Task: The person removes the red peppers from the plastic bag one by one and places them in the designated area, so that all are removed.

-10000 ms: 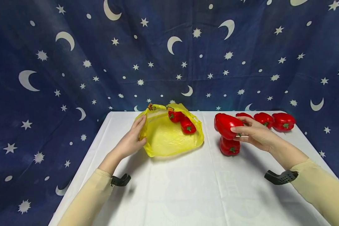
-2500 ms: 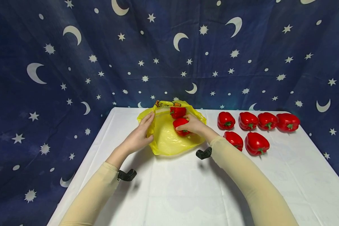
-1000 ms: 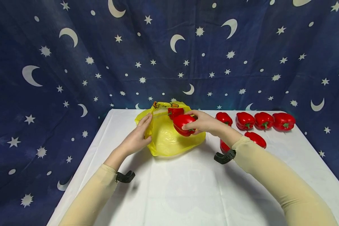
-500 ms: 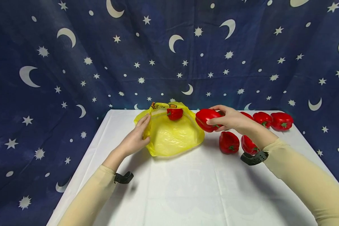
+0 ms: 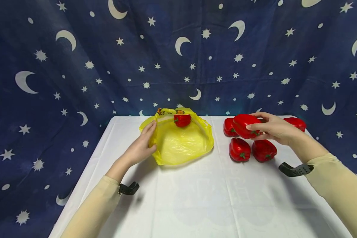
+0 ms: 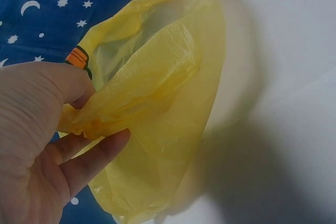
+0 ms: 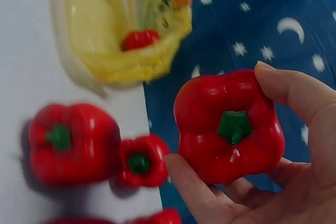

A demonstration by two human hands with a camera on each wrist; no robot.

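Note:
In the head view a yellow plastic bag lies on its side, its mouth facing me. One red bell pepper sits inside, near the back. My left hand pinches the left edge of the bag's mouth; the left wrist view shows the film between thumb and fingers. My right hand grips another red bell pepper by its sides, raised above the peppers on the right. Its green stem faces the right wrist camera. Part of the back row is hidden behind the right hand.
Below the raised pepper, two bell peppers, a left one and a right one, stand side by side. Behind are one pepper and another at far right. A white cloth covers the table; a starry curtain hangs behind.
My right hand has taken a bell pepper out of the bag and carried it right, over the other peppers. The bag shows one pepper now, two before. My left hand stays at the bag's edge.

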